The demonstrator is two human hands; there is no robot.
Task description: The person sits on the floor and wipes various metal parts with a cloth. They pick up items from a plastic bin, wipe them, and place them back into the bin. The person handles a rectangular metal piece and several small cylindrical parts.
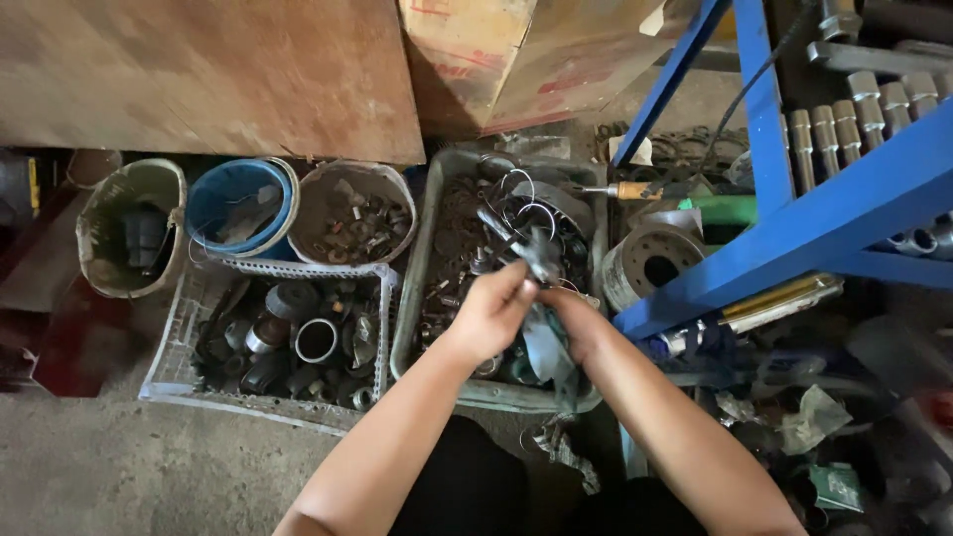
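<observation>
My left hand and my right hand meet over a grey plastic bin full of rusty washers, rings and small metal parts. Both hands grip a dark, blurred metal part that sticks up between the fingers. A strip of grey cloth or strap hangs down below my right hand. Which fingers close on what is hard to tell because of blur.
Left of the bin stands a white mesh basket with bearings and sleeves. Behind it stand a blue bucket, a grey tub and a dirty bucket. A blue steel frame rises at right, with a round metal disc below it.
</observation>
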